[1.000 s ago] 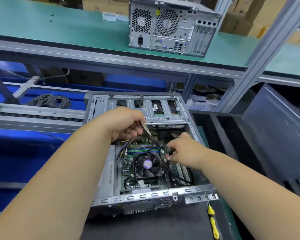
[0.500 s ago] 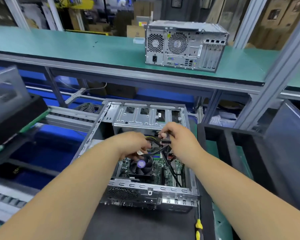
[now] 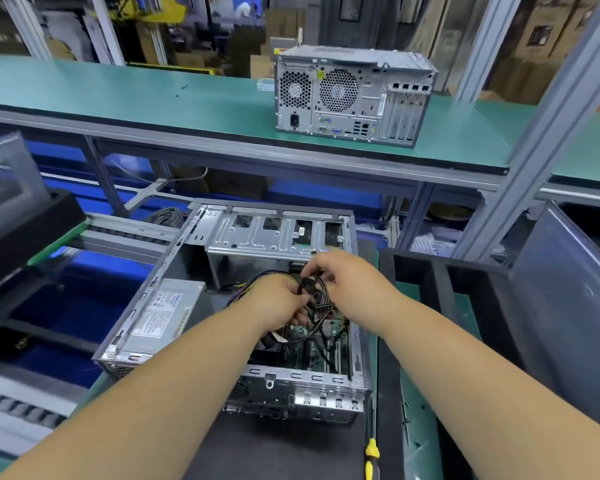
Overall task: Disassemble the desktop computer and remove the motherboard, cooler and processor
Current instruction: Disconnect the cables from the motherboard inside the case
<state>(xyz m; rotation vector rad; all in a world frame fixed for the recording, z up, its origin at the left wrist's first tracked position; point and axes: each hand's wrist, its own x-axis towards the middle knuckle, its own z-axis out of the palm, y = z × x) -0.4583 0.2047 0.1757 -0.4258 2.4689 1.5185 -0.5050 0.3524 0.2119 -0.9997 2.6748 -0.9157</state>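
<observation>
Head view is showing both hands inside the open computer case (image 3: 243, 341): the left hand (image 3: 278, 299) and the right hand (image 3: 340, 275) are each pinching the black cable bundle (image 3: 310, 287) above the motherboard (image 3: 309, 336). The person is probably freeing cables, so they are better off gripping connectors, pulling straight, not yanking wires.

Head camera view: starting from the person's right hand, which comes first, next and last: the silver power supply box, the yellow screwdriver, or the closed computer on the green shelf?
From the right hand:
1. Silver power supply box, to its left inside the open case.
2. Yellow screwdriver, below it on the black mat.
3. Closed computer, far above on the green shelf.
</observation>
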